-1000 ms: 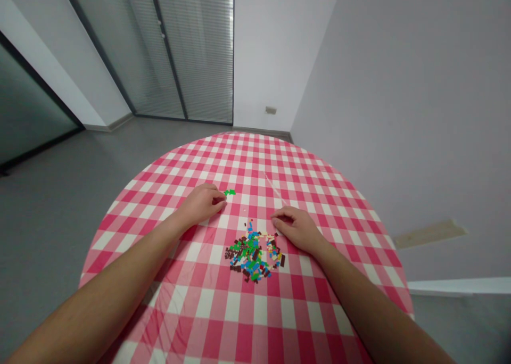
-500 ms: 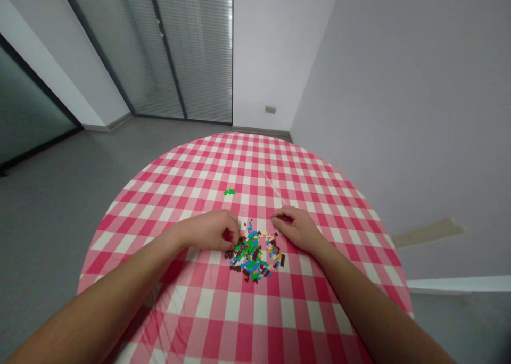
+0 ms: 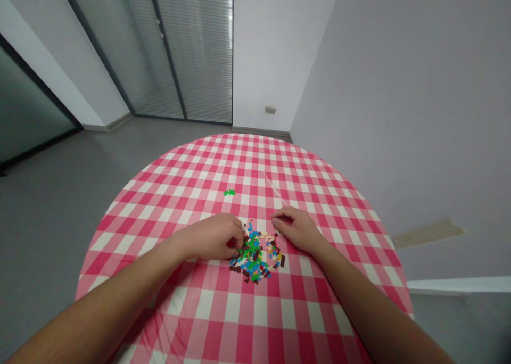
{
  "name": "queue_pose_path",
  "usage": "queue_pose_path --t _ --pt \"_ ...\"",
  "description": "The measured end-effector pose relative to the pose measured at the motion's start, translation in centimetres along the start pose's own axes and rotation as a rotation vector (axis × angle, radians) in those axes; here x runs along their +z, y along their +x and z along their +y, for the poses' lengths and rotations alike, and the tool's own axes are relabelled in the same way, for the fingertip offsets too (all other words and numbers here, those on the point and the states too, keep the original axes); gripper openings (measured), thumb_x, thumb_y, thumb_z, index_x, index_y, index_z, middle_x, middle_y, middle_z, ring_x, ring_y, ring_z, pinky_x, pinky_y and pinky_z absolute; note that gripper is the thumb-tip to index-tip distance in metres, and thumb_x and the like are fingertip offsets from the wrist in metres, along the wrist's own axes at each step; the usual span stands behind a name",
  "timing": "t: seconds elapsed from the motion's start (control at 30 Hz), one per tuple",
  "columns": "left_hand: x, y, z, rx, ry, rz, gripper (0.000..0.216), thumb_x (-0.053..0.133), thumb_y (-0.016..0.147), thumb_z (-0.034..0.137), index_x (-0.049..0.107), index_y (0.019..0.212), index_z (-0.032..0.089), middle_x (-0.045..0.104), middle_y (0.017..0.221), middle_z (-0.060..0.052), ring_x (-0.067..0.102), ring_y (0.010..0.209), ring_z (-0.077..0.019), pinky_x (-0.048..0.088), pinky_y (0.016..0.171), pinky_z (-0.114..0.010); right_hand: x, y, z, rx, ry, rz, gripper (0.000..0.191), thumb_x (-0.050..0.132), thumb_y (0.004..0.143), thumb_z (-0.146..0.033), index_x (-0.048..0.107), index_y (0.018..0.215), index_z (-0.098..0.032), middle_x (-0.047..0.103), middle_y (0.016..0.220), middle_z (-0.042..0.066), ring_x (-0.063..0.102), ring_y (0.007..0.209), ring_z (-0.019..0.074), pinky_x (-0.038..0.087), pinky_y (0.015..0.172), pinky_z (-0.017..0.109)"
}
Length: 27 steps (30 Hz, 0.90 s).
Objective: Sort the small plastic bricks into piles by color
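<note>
A mixed pile of small toy building bricks [image 3: 255,255] in green, blue, brown, cream and yellow lies on the checked tablecloth. My left hand [image 3: 219,236] is at the pile's left edge, fingers bent in a pinch with the tips down among the bricks. What lies between those fingertips is too small to make out. On the far right side of the pile, my right hand [image 3: 297,226] rests on the cloth, fingers loosely curved, a gap between thumb and forefinger and nothing visible in it. Beyond the pile sits a small group of green bricks [image 3: 229,192].
The round table [image 3: 191,178] wears a red and white checked cloth. A wall [image 3: 379,114] stands close on the right. Behind the table are a glass partition with blinds [image 3: 199,60] and grey floor [image 3: 59,204] to the left.
My left hand has shifted slightly right and toward me, over the pile's left edge, covering some brown bricks there. My right hand and the green group have stayed put.
</note>
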<state>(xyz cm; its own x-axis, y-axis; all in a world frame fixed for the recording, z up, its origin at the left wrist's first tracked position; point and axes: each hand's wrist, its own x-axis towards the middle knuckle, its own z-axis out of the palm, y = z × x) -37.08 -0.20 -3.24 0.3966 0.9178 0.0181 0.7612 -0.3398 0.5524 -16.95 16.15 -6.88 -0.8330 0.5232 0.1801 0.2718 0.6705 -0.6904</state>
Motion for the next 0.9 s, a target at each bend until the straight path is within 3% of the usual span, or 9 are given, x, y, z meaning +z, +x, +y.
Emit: queue_pose_path --t 0.37,0.6,0.73,0.9 --pt "-0.2 -0.1 0.1 -0.123 -0.107 -0.059 0.015 0.057 0.071 0.005 0.065 0.068 0.018 0.065 0.068 0.0 0.059 0.065 -0.0139 0.042 0.064 -0.025 -0.1 0.0 0.0 -0.018 -0.008 0.001 0.013 0.058 0.084 -0.022 0.071 0.088 -0.02 0.073 0.088 0.006 0.067 0.082 0.0191 0.051 0.074 0.033" --pt "-1.2 -0.7 -4.5 -0.395 -0.112 0.347 0.012 0.057 0.082 0.018 0.069 0.081 0.018 0.072 0.084 -0.004 0.062 0.074 -0.0161 0.044 0.067 -0.028 -0.2 0.0 0.1 -0.004 -0.002 -0.019 0.014 0.058 0.084 -0.023 0.071 0.088 -0.02 0.073 0.088 0.006 0.067 0.081 0.0193 0.051 0.074 0.033" --pt "-1.0 -0.8 -6.8 -0.485 -0.012 0.429 0.015 0.056 0.086 0.022 0.068 0.079 0.017 0.07 0.077 -0.006 0.061 0.07 -0.0172 0.043 0.065 -0.029 -0.2 0.0 0.1 -0.003 -0.001 -0.023 0.014 0.058 0.085 -0.023 0.071 0.089 -0.02 0.073 0.089 0.006 0.067 0.081 0.0192 0.051 0.074 0.033" --pt "-0.3 -0.7 -8.3 -0.476 0.146 0.516 0.016 0.055 0.086 0.023 0.07 0.083 0.018 0.071 0.083 -0.007 0.061 0.078 -0.02 0.045 0.072 -0.032 -0.2 0.0 0.0 0.0 0.006 -0.025 0.014 0.058 0.084 -0.023 0.071 0.089 -0.02 0.073 0.089 0.005 0.067 0.082 0.0193 0.051 0.075 0.033"
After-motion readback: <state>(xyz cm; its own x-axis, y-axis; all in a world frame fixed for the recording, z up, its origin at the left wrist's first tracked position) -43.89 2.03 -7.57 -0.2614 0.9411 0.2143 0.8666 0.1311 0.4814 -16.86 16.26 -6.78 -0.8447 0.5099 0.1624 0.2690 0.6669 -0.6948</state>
